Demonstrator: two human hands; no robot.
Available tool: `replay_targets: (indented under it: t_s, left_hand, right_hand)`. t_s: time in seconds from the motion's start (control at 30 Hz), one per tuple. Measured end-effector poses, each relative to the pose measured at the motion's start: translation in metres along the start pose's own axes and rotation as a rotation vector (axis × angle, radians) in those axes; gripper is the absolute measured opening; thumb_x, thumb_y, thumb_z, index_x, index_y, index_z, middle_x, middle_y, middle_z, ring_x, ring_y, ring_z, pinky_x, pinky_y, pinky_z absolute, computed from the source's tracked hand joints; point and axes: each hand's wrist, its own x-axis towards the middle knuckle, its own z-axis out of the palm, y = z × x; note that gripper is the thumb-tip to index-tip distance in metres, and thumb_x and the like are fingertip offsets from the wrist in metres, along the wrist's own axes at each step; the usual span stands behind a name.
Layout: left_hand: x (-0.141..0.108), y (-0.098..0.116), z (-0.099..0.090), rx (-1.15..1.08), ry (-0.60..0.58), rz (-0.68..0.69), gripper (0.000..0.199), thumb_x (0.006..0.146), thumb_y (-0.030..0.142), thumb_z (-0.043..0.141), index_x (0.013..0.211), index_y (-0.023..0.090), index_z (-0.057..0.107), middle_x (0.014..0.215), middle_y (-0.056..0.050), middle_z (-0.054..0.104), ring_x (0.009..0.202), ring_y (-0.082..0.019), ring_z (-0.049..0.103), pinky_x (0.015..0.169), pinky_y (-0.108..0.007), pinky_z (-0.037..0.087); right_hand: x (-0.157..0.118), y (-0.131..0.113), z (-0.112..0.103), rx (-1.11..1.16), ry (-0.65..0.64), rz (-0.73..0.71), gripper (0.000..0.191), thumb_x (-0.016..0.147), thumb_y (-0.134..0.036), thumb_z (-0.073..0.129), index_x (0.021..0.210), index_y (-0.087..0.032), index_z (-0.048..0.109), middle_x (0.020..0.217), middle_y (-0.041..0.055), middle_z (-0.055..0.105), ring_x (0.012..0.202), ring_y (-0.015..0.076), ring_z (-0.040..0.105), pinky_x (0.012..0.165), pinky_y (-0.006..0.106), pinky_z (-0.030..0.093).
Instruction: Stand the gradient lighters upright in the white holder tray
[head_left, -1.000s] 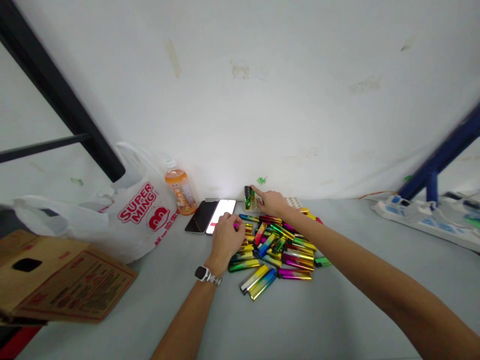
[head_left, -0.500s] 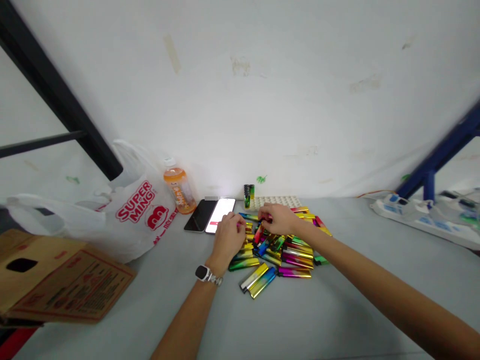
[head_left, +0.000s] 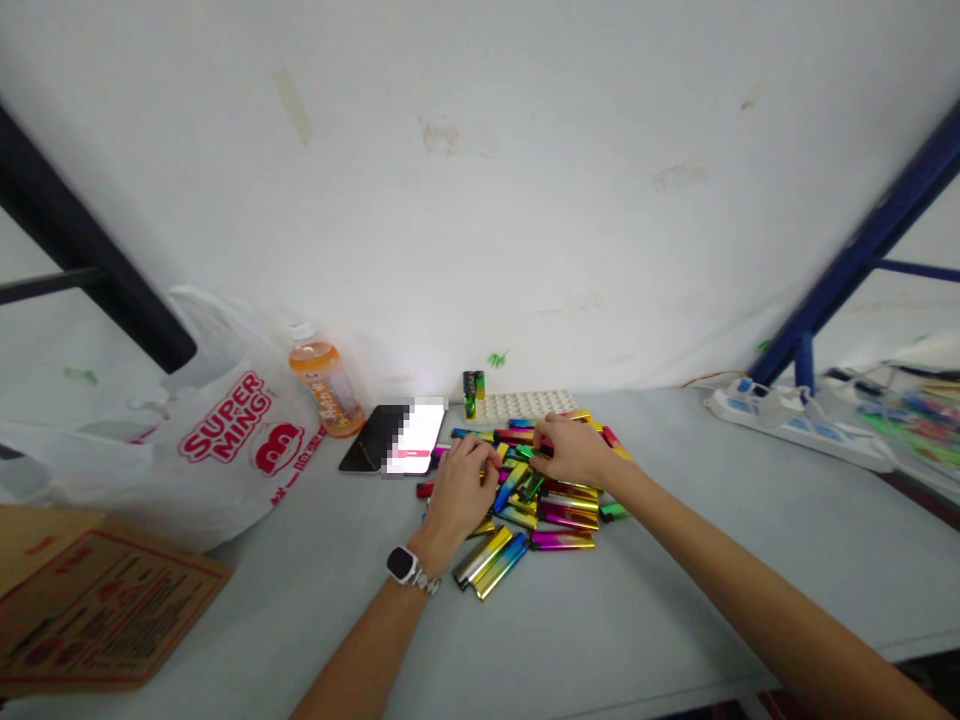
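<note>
A loose pile of shiny lighters (head_left: 568, 513) in gold, magenta, blue and green lies on the grey table. Over the left side of the pile is my left hand (head_left: 461, 490), a watch on its wrist. Its fingers are bent and closed together; whatever is in them is hidden. My right hand (head_left: 574, 452) reaches in from the right, thumb and fingers pinched at a green lighter (head_left: 525, 453) in the middle of the pile. Behind the pile, a cream studded tray (head_left: 525, 405) bears a few upright lighters (head_left: 470, 395) at its left end.
Left of the pile lie a dark tablet (head_left: 373, 440) and a phone with a bright screen (head_left: 420, 430). Farther left are an orange drink bottle (head_left: 328, 385), a white plastic bag (head_left: 240, 470) and a cardboard box (head_left: 112, 610). A power strip (head_left: 799, 430) lies at the right.
The view has swung right. Against the pile, both hands have moved to the right. Magenta and red lighter ends now show to the left of my left hand.
</note>
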Motion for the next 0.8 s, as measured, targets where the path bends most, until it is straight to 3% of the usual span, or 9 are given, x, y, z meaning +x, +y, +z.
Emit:
replay_targets:
  t_s: [0.13,0.27,0.37,0.53,0.67,0.8]
  left_hand:
    - [-0.001,0.005,0.004,-0.035,-0.007,0.020,0.017,0.085,0.008,0.050,0.080,0.019,0.063,0.095,-0.006,0.063,0.095,-0.025,0.056,0.085,-0.041,0.046]
    - [0.001,0.004,0.006,-0.103,0.062,0.017,0.015,0.087,0.011,0.051,0.087,0.019,0.063,0.096,-0.006,0.063,0.098,-0.025,0.057,0.087,-0.041,0.047]
    - [0.003,0.003,0.007,-0.252,0.147,-0.018,0.013,0.090,0.020,0.053,0.097,0.018,0.064,0.100,-0.007,0.063,0.100,-0.023,0.060,0.088,-0.039,0.049]
    - [0.006,0.007,0.009,-0.548,0.201,-0.101,0.028,0.089,0.037,0.061,0.109,0.018,0.066,0.104,-0.008,0.063,0.096,-0.021,0.062,0.081,-0.033,0.052]
    - [0.006,0.011,0.008,-0.711,0.160,-0.127,0.030,0.088,0.041,0.062,0.105,0.017,0.068,0.103,-0.008,0.064,0.091,-0.020,0.062,0.074,-0.030,0.052]
    - [0.004,0.014,0.006,-0.772,0.182,-0.155,0.028,0.087,0.042,0.064,0.101,0.018,0.064,0.096,-0.005,0.065,0.087,-0.017,0.062,0.074,-0.028,0.051]
  right_hand:
    - [0.000,0.001,0.004,0.020,0.011,0.063,0.019,0.074,-0.037,0.068,0.085,-0.021,0.069,0.087,0.0061,0.071,0.076,0.0213,0.062,0.060,0.028,0.033]
    - [0.002,-0.003,0.002,0.099,0.085,0.043,0.016,0.073,-0.034,0.070,0.081,-0.020,0.070,0.080,0.0049,0.070,0.072,0.0195,0.060,0.060,0.028,0.034]
    - [0.002,-0.009,0.000,0.250,0.154,0.011,0.016,0.074,-0.031,0.070,0.084,-0.019,0.070,0.077,0.0035,0.069,0.071,0.0175,0.059,0.063,0.027,0.037]
    - [-0.004,-0.025,0.006,0.558,0.270,-0.108,0.011,0.076,-0.027,0.068,0.082,-0.018,0.069,0.072,-0.0003,0.062,0.069,0.0146,0.057,0.064,0.025,0.040]
    - [-0.010,-0.034,0.017,0.730,0.361,-0.127,0.017,0.081,-0.029,0.066,0.093,-0.018,0.071,0.067,-0.0019,0.057,0.062,0.0126,0.051,0.059,0.024,0.038]
    - [-0.018,-0.037,0.023,0.841,0.370,-0.079,0.026,0.085,-0.034,0.064,0.105,-0.018,0.069,0.067,-0.0026,0.056,0.056,0.0110,0.045,0.053,0.024,0.034]
